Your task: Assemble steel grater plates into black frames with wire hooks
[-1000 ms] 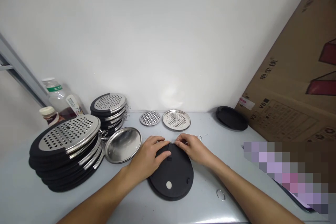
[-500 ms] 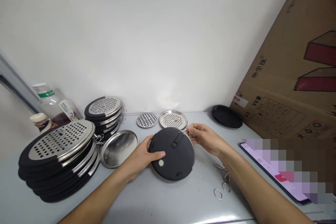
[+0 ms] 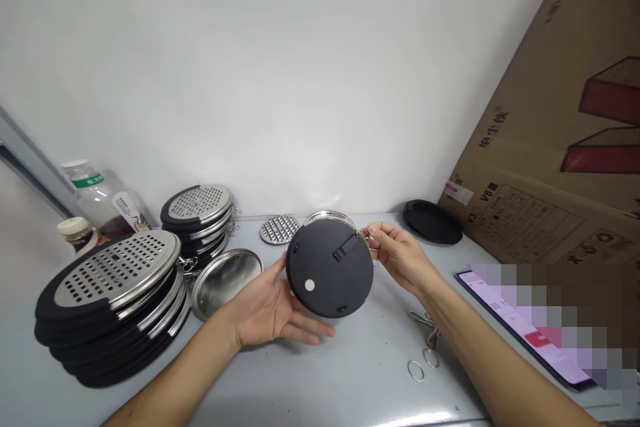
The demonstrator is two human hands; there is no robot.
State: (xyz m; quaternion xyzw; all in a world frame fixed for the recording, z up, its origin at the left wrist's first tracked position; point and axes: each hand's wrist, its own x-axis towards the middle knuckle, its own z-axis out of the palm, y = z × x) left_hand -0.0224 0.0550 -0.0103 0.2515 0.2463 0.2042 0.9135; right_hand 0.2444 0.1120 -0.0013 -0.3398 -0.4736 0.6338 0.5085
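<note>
A round black disc with a white dot, small slots and a clip-like strap on its face is held tilted above the table. My left hand is beside and under its lower left edge, palm up, fingers stretched out and apart; its thumb is partly hidden by the disc. At the disc's upper right edge, my right hand pinches a small metal ring joined to it. Behind the disc, a perforated steel plate shows only its rim.
Stacks of black-and-steel perforated discs stand left, near a shallow steel lid and bottles. A grater plate lies behind. Right are loose rings, a black tray, a phone and a carton.
The black disc has risen and tipped more upright. My left hand has turned palm up, its thumb leaving the disc's face and its fingers spreading below. My right hand has moved slightly up and right.
</note>
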